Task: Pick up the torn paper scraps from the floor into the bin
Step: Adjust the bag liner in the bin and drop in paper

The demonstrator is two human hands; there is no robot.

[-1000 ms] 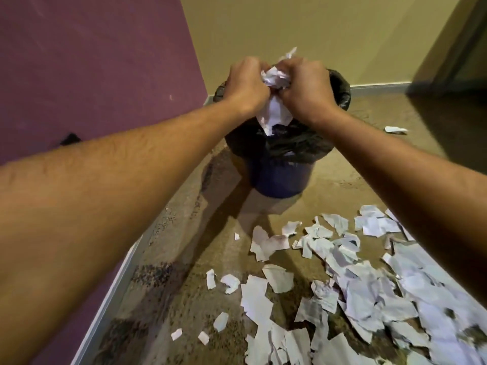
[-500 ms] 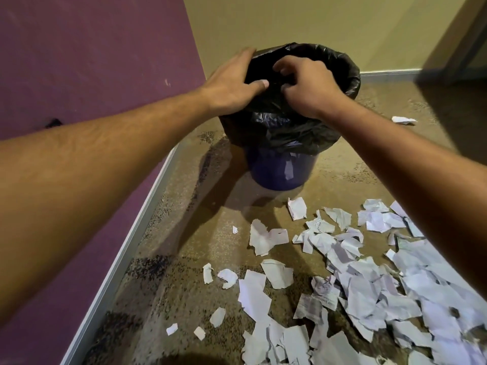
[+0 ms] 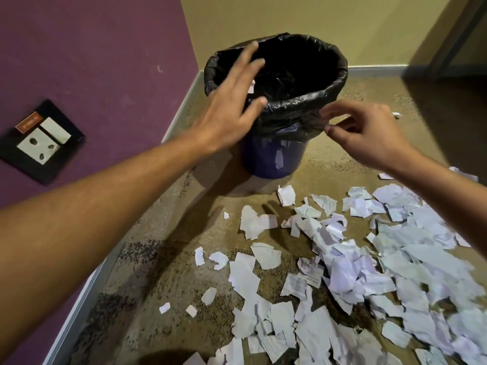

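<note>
Left hand point(image 3: 232, 101) spread wide, empty, over bin point(image 3: 279, 154) near left rim. Right hand point(image 3: 369, 133) loosely curled, empty, just right of bin. Scraps point(image 3: 355, 272) strewn across floor point(image 3: 163, 272), near and right.

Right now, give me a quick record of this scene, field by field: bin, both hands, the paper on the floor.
bin: blue bin with black liner, upright in the corner
left hand: left hand over the near rim, fingers spread, empty
right hand: right hand beside the bin, fingers loosely curled, holding nothing
paper scraps: many scraps on the floor, densest at right
wall: socket plate on purple wall
</note>
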